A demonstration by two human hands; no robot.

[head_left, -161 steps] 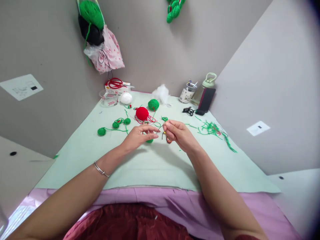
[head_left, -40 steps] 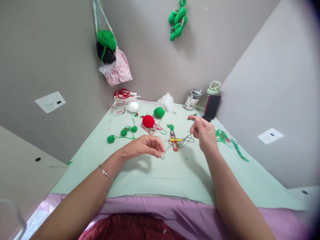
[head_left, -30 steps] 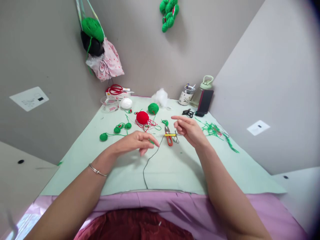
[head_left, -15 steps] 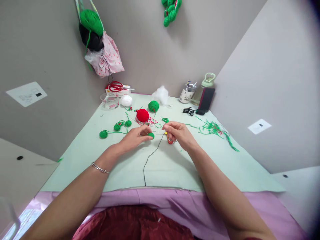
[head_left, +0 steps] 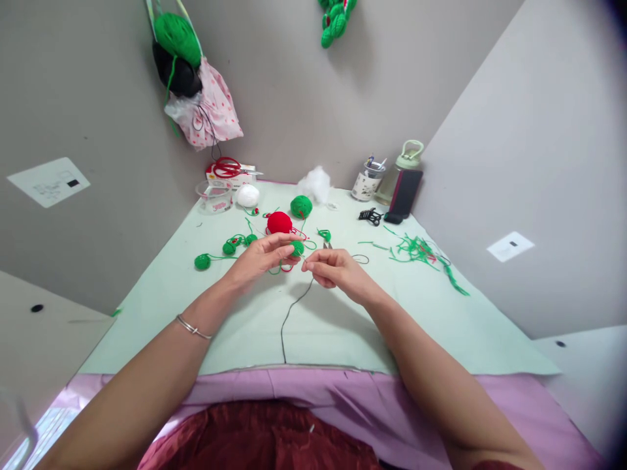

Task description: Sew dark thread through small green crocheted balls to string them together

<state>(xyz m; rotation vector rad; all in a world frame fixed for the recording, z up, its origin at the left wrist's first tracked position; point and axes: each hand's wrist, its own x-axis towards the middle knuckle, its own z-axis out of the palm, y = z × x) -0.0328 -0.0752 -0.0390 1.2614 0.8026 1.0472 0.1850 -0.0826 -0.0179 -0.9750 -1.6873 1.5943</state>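
My left hand (head_left: 267,256) is closed around a small green crocheted ball (head_left: 296,248), gripping it between thumb and fingers. Close by on the right, my right hand (head_left: 333,269) pinches a thin needle (head_left: 304,260), mostly covered by the fingertips, pointing at the ball. A black thread (head_left: 292,307) runs from beneath my right hand to the table's front edge. More dark thread (head_left: 361,259) loops out beyond that hand. Small snips (head_left: 327,246) lie behind my right hand, only their blade tips showing.
Beyond my hands lie a red yarn ball (head_left: 279,222), a green yarn ball (head_left: 301,206), white stuffing (head_left: 314,185) and crocheted green pieces (head_left: 202,262). Green yarn scraps (head_left: 416,249) spread at right. A bottle (head_left: 389,183), phone (head_left: 408,194) and clear tub (head_left: 215,198) stand farther back.
My left hand has lifted the green ball slightly and now grips it more fully. My right hand has moved left and nearer the ball, covering the orange handle of the snips.
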